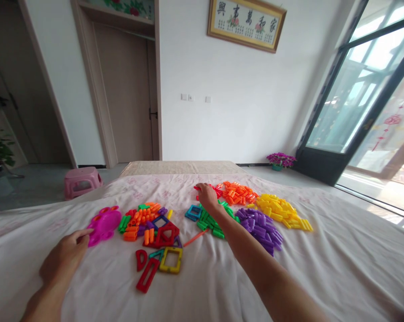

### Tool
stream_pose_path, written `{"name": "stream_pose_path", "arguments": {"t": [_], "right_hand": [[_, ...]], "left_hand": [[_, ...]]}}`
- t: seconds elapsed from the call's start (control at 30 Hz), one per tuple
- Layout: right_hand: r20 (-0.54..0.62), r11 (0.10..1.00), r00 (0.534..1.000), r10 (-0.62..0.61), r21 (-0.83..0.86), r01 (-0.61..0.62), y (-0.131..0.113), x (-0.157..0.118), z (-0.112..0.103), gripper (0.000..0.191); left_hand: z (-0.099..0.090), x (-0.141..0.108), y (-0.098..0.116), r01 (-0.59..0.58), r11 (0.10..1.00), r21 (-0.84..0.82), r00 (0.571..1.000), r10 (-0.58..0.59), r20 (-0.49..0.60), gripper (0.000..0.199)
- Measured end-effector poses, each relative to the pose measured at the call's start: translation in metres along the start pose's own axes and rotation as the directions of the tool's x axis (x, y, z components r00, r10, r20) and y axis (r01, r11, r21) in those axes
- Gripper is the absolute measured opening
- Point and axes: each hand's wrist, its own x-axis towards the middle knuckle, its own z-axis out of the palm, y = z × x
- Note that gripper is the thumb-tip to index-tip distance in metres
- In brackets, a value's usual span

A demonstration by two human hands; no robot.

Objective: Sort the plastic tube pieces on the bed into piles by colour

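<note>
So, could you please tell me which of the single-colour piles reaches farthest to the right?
The yellow pile: it stretches out to the right beyond both the purple pile and the orange pile, its nearest neighbours.

Tray (109,221), left: plain magenta.
Small pieces, centre to right: red pieces (218,191), orange pile (238,194), yellow pile (280,211), purple pile (260,227), green pile (211,221).
Mixed pile (144,218), left of centre: orange, green, purple, red.
Square frame (170,270), lower centre: yellow.
Rectangular frame (144,287), beside: red.
Cloth (228,286): whitish, faint pink floral print.
Stool (82,173), left: pink.
Wall picture (247,22), top: gold border, black characters, pinkish blooms.
</note>
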Motion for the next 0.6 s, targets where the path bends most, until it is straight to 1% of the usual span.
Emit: {"name": "stream_pose_path", "arguments": {"t": [0.1, 0.17, 0.2, 0.3, 0.37, 0.47, 0.6], "right_hand": [[-0.066, 0.994, 0.992, 0.106, 0.024, -0.104, 0.018, 0.007, -0.009, 0.049], [-0.085, 0.992, 0.989, 0.117, 0.06, -0.112, 0.02, 0.005, -0.006, 0.047], [-0.077, 0.993, 0.992, 0.096, 0.083, -0.09, 0.018, 0.002, -0.002, 0.045], [0.007, 0.988, 0.999, -0.048, 0.149, 0.047, -0.002, -0.01, 0.016, 0.039], [0.076, 0.974, 0.984, -0.163, 0.174, 0.148, -0.021, -0.017, 0.03, 0.036], [0.178, 0.95, 0.939, -0.294, 0.163, 0.266, -0.051, -0.024, 0.048, 0.037], [0.285, 0.904, 0.857, -0.429, 0.135, 0.407, -0.081, -0.023, 0.064, 0.044]], "left_hand": [[-0.002, -0.001, 0.002, 0.048, 0.999, -0.011, 0.998, -0.048, 0.029, 0.055], [-0.003, -0.003, 0.004, 0.048, 0.999, -0.021, 0.998, -0.048, 0.032, 0.054], [-0.004, -0.004, 0.004, 0.046, 0.999, -0.028, 0.999, -0.045, 0.03, 0.053], [-0.004, -0.005, 0.005, 0.032, 0.999, -0.044, 0.999, -0.031, 0.03, 0.053], [-0.004, -0.006, 0.005, 0.04, 0.999, -0.036, 0.999, -0.039, 0.027, 0.054], [-0.004, -0.007, 0.005, 0.037, 0.999, -0.022, 0.999, -0.036, 0.02, 0.054], [-0.004, -0.006, 0.005, 0.037, 0.999, -0.038, 0.999, -0.036, 0.034, 0.054]]}}
